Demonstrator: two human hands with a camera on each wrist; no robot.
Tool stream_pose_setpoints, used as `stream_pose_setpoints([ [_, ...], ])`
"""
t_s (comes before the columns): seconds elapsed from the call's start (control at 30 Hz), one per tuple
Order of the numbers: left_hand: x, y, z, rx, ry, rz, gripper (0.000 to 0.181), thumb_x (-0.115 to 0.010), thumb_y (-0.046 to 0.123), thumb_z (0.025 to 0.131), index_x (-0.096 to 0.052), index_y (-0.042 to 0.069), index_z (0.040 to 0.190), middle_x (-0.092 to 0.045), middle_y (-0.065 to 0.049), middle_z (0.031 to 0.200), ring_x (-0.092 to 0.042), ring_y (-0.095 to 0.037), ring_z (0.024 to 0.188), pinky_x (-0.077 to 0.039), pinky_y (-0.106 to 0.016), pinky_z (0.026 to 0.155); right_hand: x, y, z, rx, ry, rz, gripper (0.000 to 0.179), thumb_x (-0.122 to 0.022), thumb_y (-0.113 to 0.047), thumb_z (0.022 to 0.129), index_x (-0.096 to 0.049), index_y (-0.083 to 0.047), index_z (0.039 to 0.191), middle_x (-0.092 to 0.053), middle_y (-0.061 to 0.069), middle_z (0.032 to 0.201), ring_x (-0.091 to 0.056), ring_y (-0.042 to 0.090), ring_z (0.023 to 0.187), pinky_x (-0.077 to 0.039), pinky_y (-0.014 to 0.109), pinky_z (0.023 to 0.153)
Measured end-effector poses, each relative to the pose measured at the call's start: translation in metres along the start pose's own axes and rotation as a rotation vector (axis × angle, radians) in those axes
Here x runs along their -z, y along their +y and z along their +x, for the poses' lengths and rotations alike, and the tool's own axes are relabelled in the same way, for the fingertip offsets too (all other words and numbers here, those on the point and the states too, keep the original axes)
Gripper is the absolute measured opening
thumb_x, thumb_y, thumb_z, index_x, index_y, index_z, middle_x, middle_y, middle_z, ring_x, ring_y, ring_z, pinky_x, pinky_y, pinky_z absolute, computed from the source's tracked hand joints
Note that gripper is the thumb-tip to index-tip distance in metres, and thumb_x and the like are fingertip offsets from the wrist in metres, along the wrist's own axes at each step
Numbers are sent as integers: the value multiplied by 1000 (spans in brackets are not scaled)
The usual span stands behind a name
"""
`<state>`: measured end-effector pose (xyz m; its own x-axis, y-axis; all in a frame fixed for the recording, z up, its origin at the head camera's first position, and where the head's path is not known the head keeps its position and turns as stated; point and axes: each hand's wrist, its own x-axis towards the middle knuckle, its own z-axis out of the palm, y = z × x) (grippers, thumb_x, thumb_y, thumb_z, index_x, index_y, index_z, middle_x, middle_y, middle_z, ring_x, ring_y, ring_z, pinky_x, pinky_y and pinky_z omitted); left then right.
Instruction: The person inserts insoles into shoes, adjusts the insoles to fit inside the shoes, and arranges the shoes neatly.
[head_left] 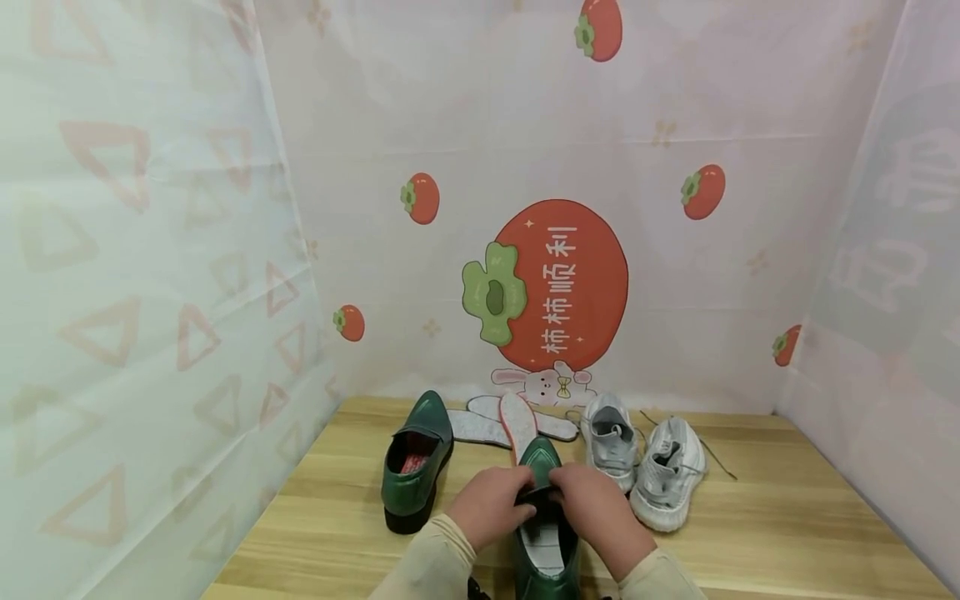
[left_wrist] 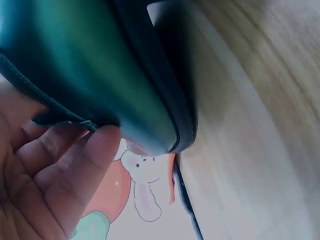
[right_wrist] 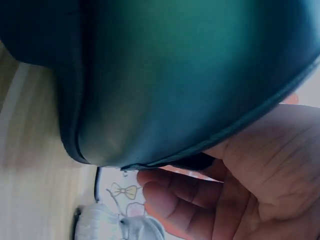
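Observation:
A green pointed loafer [head_left: 550,585] lies in front of me on the table, toe pointing away. My left hand [head_left: 489,502] grips the left side of its tongue edge, thumb reaching into the opening. On the opposite side my right hand [head_left: 600,510] holds the same edge. In the left wrist view, fingertips [left_wrist: 106,142] press at the tongue's rim. The right wrist view shows the fingers curled beyond the shoe's rim, with part of the thumb hidden. A pale insole [head_left: 543,546] shows inside the loafer.
Another green loafer [head_left: 417,462] with a red lining stands to the left. Behind my hands lie several grey insoles [head_left: 480,427], one red-edged insole [head_left: 517,417] on top. Two grey-white sneakers [head_left: 667,475] with loose laces stand right. A printed cloth wall [head_left: 390,275] closes the table's back.

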<state>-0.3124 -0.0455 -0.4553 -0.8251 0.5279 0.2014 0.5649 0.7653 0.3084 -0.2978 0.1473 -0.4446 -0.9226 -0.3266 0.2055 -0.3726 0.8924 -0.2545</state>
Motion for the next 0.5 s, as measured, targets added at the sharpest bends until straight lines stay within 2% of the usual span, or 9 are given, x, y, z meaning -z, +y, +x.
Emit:
stream_pose_setpoints([
  [0.13, -4, -3, 2, -12, 18, 5, 11, -80, 20, 95, -70, 24, 97, -73, 13, 89, -61, -1, 76, -52, -24, 69, 4, 3, -1, -48, -66, 66, 22, -87, -22, 88, -65, -17, 87, -65, -1, 83, -61, 20, 77, -49, 43, 68],
  [0.23, -8, -5, 3, 2, 29, -4, 10, -79, 19, 96, -70, 24, 96, -73, 13, 88, -60, 0, 75, -51, -24, 69, 8, 3, -4, -90, -115, 100, 27, -89, -14, 83, -66, -12, 96, -67, 3, 88, -64, 23, 82, -52, 47, 73],
  [0.3, -9, -6, 4, 11, 42, 0, 10, -78, 20, 97, -70, 25, 97, -73, 12, 89, -60, 0, 75, -51, -24, 69, 10, 3, -6, -90, -121, 91, 27, -86, -7, 83, -66, -11, 100, -68, 4, 90, -66, 25, 86, -53, 49, 77],
  [0.4, -11, -6, 6, 25, 66, 12, 9, -77, 21, 98, -69, 24, 98, -74, 11, 90, -60, -1, 75, -50, -24, 68, 10, 4, -8, -62, -110, 93, 24, -78, 5, 86, -66, -12, 98, -68, 4, 88, -66, 26, 83, -53, 49, 75],
  [0.5, -12, -4, 5, 51, 55, -2, 9, -77, 22, 98, -69, 25, 98, -73, 12, 89, -60, -1, 73, -50, -25, 67, 11, 5, -9, -59, -108, 101, 24, -74, 7, 87, -65, -13, 97, -67, 3, 86, -64, 25, 79, -51, 47, 72],
])
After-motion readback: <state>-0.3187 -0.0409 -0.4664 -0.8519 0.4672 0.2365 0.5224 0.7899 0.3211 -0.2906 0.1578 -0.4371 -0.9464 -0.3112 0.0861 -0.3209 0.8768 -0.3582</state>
